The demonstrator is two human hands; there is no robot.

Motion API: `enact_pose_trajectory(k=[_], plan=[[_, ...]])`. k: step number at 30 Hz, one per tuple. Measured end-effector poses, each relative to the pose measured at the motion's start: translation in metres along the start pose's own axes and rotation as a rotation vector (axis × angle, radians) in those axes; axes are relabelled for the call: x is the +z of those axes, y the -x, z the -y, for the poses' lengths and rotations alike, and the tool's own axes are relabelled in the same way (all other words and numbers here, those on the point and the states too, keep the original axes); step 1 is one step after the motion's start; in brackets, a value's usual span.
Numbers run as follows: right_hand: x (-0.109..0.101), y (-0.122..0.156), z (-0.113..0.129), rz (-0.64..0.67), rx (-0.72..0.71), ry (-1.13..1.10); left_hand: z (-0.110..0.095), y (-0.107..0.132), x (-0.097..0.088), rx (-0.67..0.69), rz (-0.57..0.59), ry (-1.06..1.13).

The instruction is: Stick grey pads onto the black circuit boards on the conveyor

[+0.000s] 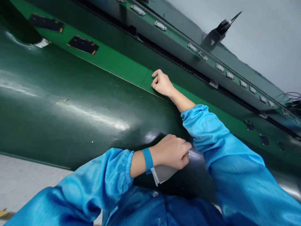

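Note:
My left hand (171,152), with a blue wrist strap (147,160) at the wrist, is closed close to my body over the dark green tabletop. Under its palm shows a thin grey piece with a white edge (166,174), perhaps cloth; the fingers cover the rest of it. Farther out, my right hand (162,83) hovers at the near edge of the bright green belt (122,67). Its fingers are curled, with a gap between thumb and forefinger and nothing visible in them. Both arms wear shiny blue sleeves.
Two black flat panels (83,45) (47,23) lie on the belt at the far left. Small dark parts (264,139) sit on it at the right. Several pale metal parts (160,25) line the raised shelf behind, near a black upright device (216,34). Tiny debris (66,99) dots the tabletop.

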State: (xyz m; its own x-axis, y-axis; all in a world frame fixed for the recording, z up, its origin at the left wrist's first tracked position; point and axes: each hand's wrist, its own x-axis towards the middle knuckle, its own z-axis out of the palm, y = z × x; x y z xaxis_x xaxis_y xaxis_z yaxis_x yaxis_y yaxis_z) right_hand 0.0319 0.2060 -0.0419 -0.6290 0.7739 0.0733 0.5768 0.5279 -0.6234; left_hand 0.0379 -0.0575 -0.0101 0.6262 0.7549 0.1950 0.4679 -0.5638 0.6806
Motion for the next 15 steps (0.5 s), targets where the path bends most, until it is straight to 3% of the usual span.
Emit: enact_pose_trajectory(k=[12, 15], plan=[[-0.014, 0.021, 0.015, 0.055, 0.124, 0.273, 0.001, 0.0, 0.001, 0.003, 0.005, -0.002], [-0.022, 0.026, 0.012, 0.002, 0.154, 0.364, 0.0, 0.0, 0.004, 0.006, 0.002, 0.006]])
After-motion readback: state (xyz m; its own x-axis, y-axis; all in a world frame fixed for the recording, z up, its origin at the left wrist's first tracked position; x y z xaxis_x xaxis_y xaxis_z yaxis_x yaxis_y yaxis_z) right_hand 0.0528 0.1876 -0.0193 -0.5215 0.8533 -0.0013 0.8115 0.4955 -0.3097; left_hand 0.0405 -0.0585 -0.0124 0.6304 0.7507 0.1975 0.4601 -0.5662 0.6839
